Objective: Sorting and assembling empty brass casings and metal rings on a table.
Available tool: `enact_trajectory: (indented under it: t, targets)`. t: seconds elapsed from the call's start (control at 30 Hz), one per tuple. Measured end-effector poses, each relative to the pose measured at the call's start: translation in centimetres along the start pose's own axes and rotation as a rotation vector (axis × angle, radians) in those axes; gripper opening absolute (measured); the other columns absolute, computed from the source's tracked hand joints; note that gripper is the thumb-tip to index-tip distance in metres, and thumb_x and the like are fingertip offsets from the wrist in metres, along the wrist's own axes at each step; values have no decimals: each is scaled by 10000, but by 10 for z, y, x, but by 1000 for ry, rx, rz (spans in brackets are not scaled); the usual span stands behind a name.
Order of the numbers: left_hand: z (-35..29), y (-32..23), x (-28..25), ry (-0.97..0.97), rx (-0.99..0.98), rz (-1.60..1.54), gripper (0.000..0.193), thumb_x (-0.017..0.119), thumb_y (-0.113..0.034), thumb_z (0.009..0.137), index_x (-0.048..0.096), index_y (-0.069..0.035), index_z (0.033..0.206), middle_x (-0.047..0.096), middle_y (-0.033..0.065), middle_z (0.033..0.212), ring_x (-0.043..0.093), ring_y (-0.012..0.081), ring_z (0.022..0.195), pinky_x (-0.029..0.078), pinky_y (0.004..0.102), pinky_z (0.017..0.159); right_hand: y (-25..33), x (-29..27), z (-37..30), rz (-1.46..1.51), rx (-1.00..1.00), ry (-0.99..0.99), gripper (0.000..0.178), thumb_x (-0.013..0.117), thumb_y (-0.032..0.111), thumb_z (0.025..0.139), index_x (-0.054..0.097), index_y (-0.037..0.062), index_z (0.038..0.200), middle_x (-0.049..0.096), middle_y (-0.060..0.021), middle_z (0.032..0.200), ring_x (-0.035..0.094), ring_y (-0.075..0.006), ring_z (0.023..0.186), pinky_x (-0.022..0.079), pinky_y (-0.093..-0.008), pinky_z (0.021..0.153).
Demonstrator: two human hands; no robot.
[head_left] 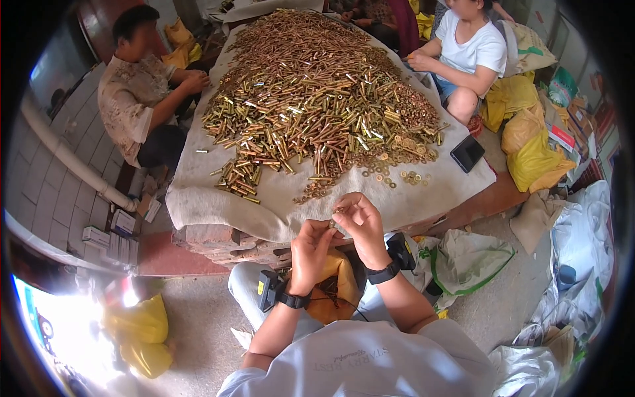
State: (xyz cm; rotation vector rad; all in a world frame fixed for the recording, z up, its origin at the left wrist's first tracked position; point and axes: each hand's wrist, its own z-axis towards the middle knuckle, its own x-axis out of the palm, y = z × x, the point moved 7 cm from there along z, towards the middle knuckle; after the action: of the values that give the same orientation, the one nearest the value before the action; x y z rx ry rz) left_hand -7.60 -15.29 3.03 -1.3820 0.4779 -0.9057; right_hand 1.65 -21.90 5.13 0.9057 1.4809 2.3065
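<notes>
My left hand [310,247] is closed, pinching a small metal bolt [332,223] that points up between thumb and forefinger; little more than its end shows. Close above it on the right, my right hand [362,222] pinches a small brass-coloured ring-like piece [341,210], too small to tell for certain. Both hands are held over the table's near edge. Ahead of them a big heap of brass-coloured metal bolts and sleeves [311,99] covers the cloth [198,192]. Flat washers [400,149] lie at its right front, and a small cluster of nuts [316,190] lies just beyond my hands.
An open yellow bag [340,271] sits between my knees. A black phone [467,153] lies at the table's right edge. Co-workers sit at the left [135,92] and right [466,53]. Yellow sacks [529,142], white sacks [582,245] and small boxes [122,225] stand around the floor.
</notes>
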Motion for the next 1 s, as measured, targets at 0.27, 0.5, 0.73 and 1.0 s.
enact_trajectory:
  t: [0.27,0.5,0.73,1.0]
  targets:
    - [3,-1,-12,-75,14,15,105,494,38,883,458,54,980,621,120,829,635,154,741,538,269,703,-6,-14,-6,-58,-62,-93,250,547,145,884,568,8,1092,529,-46,1117,501,-133,990,382,-283,878]
    - [7,-1,-20,-132,7,38,86,511,18,882,477,56,951,623,104,803,634,145,727,527,251,675,5,0,-5,-144,-87,-36,360,497,211,913,519,1,1205,479,-82,1229,455,-171,1126,353,-313,942]
    - [11,-7,-28,-125,38,155,77,514,14,878,489,54,939,623,96,790,637,143,710,527,246,658,-6,-2,-7,-139,-73,-73,273,477,181,921,574,-5,1095,547,-65,1110,507,-152,1027,356,-296,930]
    - [-4,-8,-29,-92,44,414,112,578,-29,849,512,28,918,657,111,760,661,172,684,516,263,607,-16,6,-1,-73,70,24,108,587,13,845,566,12,952,606,-45,925,577,-106,887,436,-238,810]
